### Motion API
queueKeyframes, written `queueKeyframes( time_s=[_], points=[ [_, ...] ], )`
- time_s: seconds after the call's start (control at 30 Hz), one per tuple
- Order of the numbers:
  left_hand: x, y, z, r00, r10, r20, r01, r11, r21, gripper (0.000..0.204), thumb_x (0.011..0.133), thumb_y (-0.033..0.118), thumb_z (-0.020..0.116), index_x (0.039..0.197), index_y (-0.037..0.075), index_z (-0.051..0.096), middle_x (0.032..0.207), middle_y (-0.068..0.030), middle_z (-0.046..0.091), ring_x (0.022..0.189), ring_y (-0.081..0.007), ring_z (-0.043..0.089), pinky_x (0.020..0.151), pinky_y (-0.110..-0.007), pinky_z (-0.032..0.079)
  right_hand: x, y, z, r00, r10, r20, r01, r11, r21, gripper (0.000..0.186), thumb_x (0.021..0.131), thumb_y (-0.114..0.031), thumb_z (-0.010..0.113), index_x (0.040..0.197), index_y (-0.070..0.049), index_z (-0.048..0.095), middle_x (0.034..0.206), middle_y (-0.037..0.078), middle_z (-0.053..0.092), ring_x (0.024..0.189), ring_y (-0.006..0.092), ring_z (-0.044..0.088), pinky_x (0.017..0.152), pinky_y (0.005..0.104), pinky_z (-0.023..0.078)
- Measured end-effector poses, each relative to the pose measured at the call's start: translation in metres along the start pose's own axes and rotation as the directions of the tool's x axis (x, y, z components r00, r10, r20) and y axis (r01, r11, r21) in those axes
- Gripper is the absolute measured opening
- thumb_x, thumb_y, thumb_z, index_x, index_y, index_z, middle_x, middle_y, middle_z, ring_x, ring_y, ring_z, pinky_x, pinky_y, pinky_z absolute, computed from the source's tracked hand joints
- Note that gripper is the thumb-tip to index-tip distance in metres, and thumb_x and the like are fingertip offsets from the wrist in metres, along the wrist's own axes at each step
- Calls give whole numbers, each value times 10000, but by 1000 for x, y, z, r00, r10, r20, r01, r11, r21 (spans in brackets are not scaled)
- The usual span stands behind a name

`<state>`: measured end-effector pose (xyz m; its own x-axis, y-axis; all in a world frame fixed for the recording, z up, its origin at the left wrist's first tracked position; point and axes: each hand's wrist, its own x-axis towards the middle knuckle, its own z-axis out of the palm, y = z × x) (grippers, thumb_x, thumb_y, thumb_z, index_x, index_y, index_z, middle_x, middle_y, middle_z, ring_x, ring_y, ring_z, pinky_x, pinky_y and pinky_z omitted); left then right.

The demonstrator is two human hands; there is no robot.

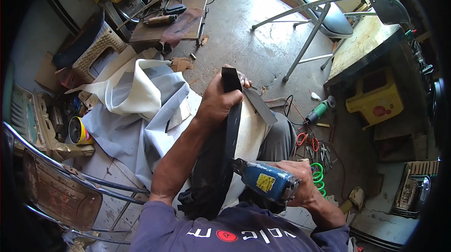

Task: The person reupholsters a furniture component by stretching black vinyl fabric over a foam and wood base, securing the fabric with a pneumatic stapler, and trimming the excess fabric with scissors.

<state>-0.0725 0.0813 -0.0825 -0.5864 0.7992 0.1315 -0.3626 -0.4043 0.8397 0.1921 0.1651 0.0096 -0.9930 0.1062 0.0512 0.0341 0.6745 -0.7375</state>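
Fabric band (230, 139), black and stapled, reaches from our left hand (223, 95) toward our purple shirt (188, 221); we judge it light, soft over a stiffer edge, best gripped at its far end, as that hand does. Our right hand (300, 179) grips the blue stapler (264, 180), nose at the band.

A single wide fisheye view looks steeply down and forward from the person's head: shirt (188, 234) close along the lower edge, left fingers (233, 96) near mid-view, floor (230, 26) farther ahead, dark curved rim darkening the corners.
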Motion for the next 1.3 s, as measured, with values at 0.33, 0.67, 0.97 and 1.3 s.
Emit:
queueKeyframes(
  time_s=[0.33, 0.67, 0.97, 1.3],
  points=[
    [13, 22, -7, 992, 123, 17, -78, 724, -685, 632, 659, -85, 561, 1265, 94, 563, 1302, -147, 626, 1457, -369, 468, 1282, -510, 323, -124, 86, 10, 594, 704, -389, -733, 673, 97, 449, 758, -121, 782, 1142, 62, 635, 995, 254, 706, 830, 401, 728, 774, 458, 591],
    [43, 17, -3, 992, 84, 91, 3, 718, -696, 735, 689, -59, 572, 1411, 69, 545, 1523, -222, 527, 1536, -393, 367, 1285, -542, 314, -319, 227, 204, 539, 719, -440, -838, 405, -365, 831, 788, -31, 681, 1533, 110, 342, 1212, 297, 602, 1063, 497, 609, 928, 584, 496],
    [40, -39, 88, 913, -230, 337, 317, 920, -231, 813, 816, -117, 658, 1516, 73, 291, 1479, -290, 506, 1428, -414, 497, 1223, -486, 398, -136, 183, 82, 472, 744, -473, -308, 642, 702, 653, 1060, -478, 539, 1522, -20, 480, 1338, 152, 643, 1118, 276, 700, 959, 393, 558],
    [-47, -43, 167, 843, 137, 520, -537, 141, 832, 600, 789, 277, 899, 1318, 92, 684, 1366, -166, 589, 1323, -372, 542, 1181, -546, 367, -10, 85, 19, 829, 457, -322, 435, -164, 885, 1015, 1013, -788, 248, 1636, 13, 271, 1663, 184, 359, 1529, 295, 362, 1280, 430, 253]
  ],
)
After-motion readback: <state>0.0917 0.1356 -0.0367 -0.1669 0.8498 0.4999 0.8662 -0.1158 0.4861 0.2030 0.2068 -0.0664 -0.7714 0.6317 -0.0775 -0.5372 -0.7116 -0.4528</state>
